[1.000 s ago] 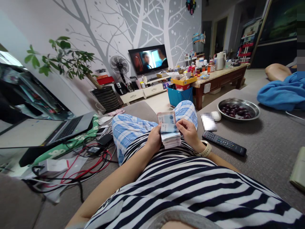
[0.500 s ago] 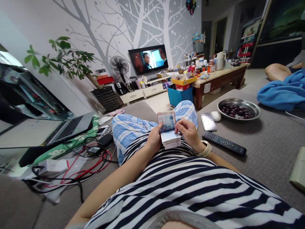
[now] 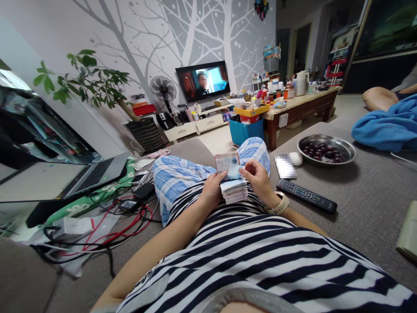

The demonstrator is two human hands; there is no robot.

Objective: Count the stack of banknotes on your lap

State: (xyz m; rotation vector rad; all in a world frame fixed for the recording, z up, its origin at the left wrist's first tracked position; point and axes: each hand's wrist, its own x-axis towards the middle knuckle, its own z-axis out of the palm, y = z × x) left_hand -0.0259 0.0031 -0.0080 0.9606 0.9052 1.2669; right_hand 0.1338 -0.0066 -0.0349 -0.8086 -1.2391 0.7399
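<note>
A folded wad of banknotes (image 3: 226,162) stands upright over my lap, its faces pale with blue and reddish print. My left hand (image 3: 211,189) is closed around the wad's lower left side, thumb across the front. The thumb and fingers of my right hand (image 3: 257,178) pinch the right edge of a bluish note at the front of the wad. Below it, the lower stack of banknotes (image 3: 233,193) fans out in layers against my striped shirt. The far side of the wad and some fingertips are hidden.
A remote control (image 3: 306,196) and a steel bowl (image 3: 301,150) of dark round fruit lie on the sofa to my right. To my left are a laptop (image 3: 97,174) and tangled cables (image 3: 110,237). Farther right, another person's leg (image 3: 378,99) shows beside a blue cloth (image 3: 384,126).
My right thumb and fingers have shifted slightly up along the front note. That note now sits at a different angle, and the wad's lower portion looks more bent. My left hand stays in place.
</note>
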